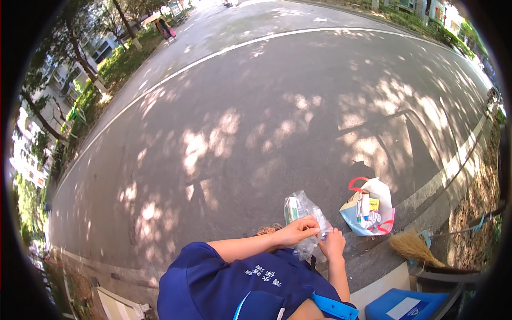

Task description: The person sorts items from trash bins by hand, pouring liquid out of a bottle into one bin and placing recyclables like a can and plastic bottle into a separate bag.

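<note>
My left hand (298, 232) pinches the upper edge of a clear plastic bag (307, 204) with thumb and forefinger. Close beside it, my right hand (333, 243) grips the same bag's edge on the right. Through the thin film shows a small white and green box (292, 209); the bag's other contents are hard to make out. To the right of my hands a paper-like carrier bag (383, 191) with red handles stands on the asphalt. It gapes at the top and holds several small packages, one a yellow box (373, 205) bearing writing.
A straw broom (414, 246) lies at the right, near the kerb. Below it is a blue bin-like container (404, 306) with a white label. Ahead stretches a tree-shaded road (256, 100) with a white line. A person (165, 30) is far off at upper left.
</note>
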{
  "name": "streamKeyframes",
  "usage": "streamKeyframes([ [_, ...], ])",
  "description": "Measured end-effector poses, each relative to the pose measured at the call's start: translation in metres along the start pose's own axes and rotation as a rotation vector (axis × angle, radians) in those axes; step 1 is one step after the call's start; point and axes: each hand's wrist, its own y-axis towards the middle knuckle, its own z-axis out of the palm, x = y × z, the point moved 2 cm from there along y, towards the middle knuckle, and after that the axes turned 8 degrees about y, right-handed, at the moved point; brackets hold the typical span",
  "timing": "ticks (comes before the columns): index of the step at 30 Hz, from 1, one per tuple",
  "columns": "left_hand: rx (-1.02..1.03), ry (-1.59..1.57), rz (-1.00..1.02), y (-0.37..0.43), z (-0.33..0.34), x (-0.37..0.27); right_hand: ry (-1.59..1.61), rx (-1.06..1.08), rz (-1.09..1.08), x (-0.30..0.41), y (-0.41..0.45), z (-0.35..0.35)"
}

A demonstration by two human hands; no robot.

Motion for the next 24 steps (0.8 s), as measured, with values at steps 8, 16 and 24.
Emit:
streamKeyframes([
  [8,-0.021,0.032,0.039,0.057,-0.05,0.017,0.217,0.108,0.049,-0.015,0.08,-0.011],
  [16,0.329,-0.033,-0.058,0.085,-0.081,0.042,0.759,0.037,0.162,-0.057,0.131,0.024],
  [24,0.318,-0.262,-0.462,0.098,-0.063,0.071,0.414,0.216,0.323,-0.051,0.153,0.078],
])
